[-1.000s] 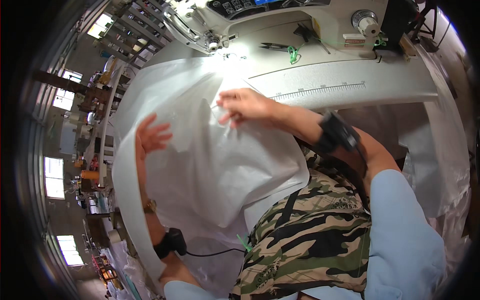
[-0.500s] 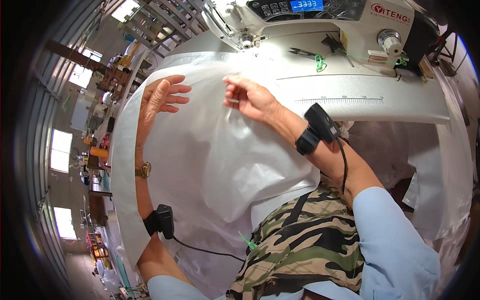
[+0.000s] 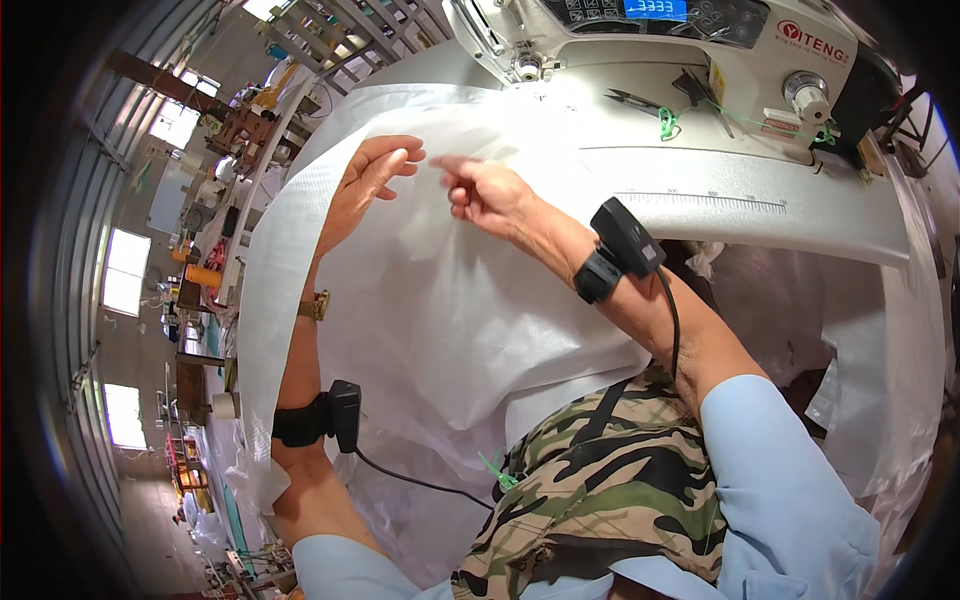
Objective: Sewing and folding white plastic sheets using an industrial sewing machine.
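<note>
A large white woven-plastic sheet [image 3: 450, 320] spreads over the table and hangs down over my lap. My left hand [image 3: 372, 185] is open, its fingers stretched toward the right above the sheet. A raised flap of the sheet [image 3: 275, 270] covers the outer side of my left hand and forearm. Facing it, my right hand [image 3: 488, 195] hovers over or rests on the sheet, index finger stretched out and the others loosely curled, holding nothing visible. A small gap parts the two hands. Beyond them stands a white sewing machine [image 3: 660, 50], its needle area [image 3: 530, 75] brightly lit.
Dark snips [image 3: 632, 100] and a green thread tangle [image 3: 668, 122] lie on the machine bed, which carries a ruler scale [image 3: 700, 200]. A handwheel [image 3: 806, 95] sits at the machine's right. Black cabled wrist devices [image 3: 628, 240] are on both my arms.
My left hand has moved right and slightly up, bringing the sheet's flap along. My right hand has extended its index finger, and the hands are closer together. The whole view has shifted slightly.
</note>
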A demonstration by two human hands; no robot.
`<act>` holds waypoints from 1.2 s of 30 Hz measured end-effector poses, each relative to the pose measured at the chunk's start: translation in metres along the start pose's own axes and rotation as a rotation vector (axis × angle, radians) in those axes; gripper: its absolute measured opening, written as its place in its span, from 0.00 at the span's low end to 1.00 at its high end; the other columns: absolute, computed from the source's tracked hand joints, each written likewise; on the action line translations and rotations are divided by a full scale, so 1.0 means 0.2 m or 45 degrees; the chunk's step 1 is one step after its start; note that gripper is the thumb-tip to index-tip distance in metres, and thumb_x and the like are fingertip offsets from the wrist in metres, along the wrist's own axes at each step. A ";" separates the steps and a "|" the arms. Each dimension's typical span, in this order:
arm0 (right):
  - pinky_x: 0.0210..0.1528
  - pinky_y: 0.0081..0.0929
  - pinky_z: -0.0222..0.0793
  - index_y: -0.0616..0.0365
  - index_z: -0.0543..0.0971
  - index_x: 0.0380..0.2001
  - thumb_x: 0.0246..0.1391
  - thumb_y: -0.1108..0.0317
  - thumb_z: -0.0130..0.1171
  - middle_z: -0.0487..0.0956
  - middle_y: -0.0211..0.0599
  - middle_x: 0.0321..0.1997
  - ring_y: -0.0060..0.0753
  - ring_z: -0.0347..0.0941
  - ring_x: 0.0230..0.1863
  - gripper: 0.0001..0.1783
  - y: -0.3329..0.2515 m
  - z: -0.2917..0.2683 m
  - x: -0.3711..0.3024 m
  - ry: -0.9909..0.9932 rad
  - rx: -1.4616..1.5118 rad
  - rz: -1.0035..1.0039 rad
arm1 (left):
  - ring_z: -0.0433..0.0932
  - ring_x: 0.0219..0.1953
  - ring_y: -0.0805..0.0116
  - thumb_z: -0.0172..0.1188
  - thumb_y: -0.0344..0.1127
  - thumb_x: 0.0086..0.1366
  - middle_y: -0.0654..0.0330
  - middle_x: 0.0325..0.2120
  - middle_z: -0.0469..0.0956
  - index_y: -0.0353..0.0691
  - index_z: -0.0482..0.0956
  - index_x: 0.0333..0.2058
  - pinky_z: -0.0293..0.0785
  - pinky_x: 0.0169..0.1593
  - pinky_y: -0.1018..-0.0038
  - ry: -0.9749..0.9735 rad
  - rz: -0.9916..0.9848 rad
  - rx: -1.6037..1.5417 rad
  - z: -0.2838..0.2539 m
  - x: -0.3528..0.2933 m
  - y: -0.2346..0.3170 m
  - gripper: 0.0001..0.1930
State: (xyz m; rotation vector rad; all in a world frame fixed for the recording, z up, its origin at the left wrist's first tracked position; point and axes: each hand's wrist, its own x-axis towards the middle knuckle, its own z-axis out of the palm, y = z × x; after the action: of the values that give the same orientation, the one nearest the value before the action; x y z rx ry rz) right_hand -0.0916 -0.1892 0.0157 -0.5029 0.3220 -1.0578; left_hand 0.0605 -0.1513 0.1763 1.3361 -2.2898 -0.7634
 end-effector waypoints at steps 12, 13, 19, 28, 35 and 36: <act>0.59 0.40 0.68 0.53 0.76 0.30 0.66 0.63 0.50 0.81 0.45 0.49 0.44 0.72 0.59 0.11 0.03 -0.17 -0.62 -0.330 0.170 0.066 | 0.81 0.34 0.62 0.57 0.40 0.68 0.54 0.42 0.82 0.41 0.77 0.53 0.77 0.38 0.68 0.133 0.266 0.785 0.19 -0.23 -0.32 0.18; 0.59 0.40 0.68 0.53 0.76 0.30 0.66 0.63 0.50 0.81 0.45 0.49 0.44 0.72 0.59 0.11 0.03 -0.20 -0.63 -0.321 0.174 0.077 | 0.81 0.34 0.62 0.57 0.40 0.67 0.54 0.42 0.82 0.41 0.77 0.53 0.77 0.38 0.68 0.162 0.192 0.754 0.18 -0.29 -0.32 0.18; 0.61 0.43 0.69 0.58 0.73 0.25 0.65 0.65 0.47 0.81 0.40 0.34 0.49 0.79 0.49 0.15 0.07 -0.29 -0.64 -0.317 0.391 0.074 | 0.81 0.36 0.59 0.58 0.39 0.66 0.53 0.43 0.82 0.40 0.77 0.53 0.77 0.39 0.66 0.269 -0.335 0.564 0.01 -0.97 -0.27 0.18; 0.59 0.47 0.71 0.52 0.70 0.26 0.64 0.64 0.49 0.71 0.25 0.23 0.24 0.72 0.25 0.12 -0.01 -0.34 -0.68 -0.255 0.448 0.016 | 0.81 0.38 0.55 0.60 0.37 0.63 0.52 0.44 0.81 0.40 0.77 0.53 0.77 0.42 0.65 0.548 -1.069 0.682 -0.51 -2.08 -0.64 0.19; 0.47 0.37 0.78 0.54 0.72 0.26 0.64 0.64 0.48 0.73 0.27 0.25 0.21 0.67 0.22 0.13 -0.03 -0.47 -0.79 -0.160 0.386 0.047 | 0.82 0.37 0.53 0.60 0.31 0.57 0.45 0.37 0.82 0.29 0.72 0.52 0.77 0.42 0.60 0.172 -1.244 2.048 -1.17 -3.73 -0.55 0.23; 0.46 0.35 0.78 0.54 0.73 0.26 0.64 0.64 0.48 0.73 0.28 0.26 0.22 0.67 0.21 0.12 -0.05 -0.47 -0.83 -0.146 0.175 -0.015 | 0.82 0.34 0.54 0.60 0.29 0.56 0.48 0.35 0.82 0.29 0.74 0.50 0.77 0.42 0.61 0.211 -1.417 1.619 -1.10 -3.65 -0.72 0.22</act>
State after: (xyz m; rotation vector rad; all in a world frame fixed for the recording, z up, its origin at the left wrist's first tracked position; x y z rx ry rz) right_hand -0.2211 -0.0674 -0.0557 -0.4404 0.1438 -1.0497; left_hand 0.6285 0.3749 0.2200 3.0831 -1.6232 0.8043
